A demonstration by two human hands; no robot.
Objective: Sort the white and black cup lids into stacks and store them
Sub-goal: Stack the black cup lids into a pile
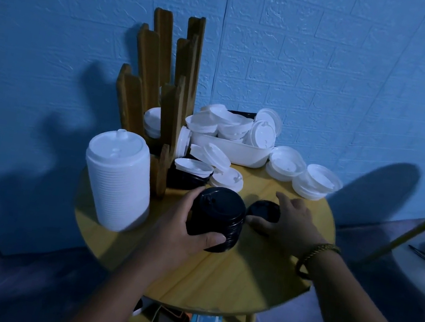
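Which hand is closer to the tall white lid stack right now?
Left. The left hand grips the black lid stack just right of the tall white lid stack; the right hand is farther right, holding a loose black lid.

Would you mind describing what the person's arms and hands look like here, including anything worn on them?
Both forearms are bare, with no sleeves showing in the frame, and neither the left hand nor the right hand is gloved. The right wrist carries a braided, golden-looking bracelet with a darker band right beside it. Nothing is worn on the left wrist.
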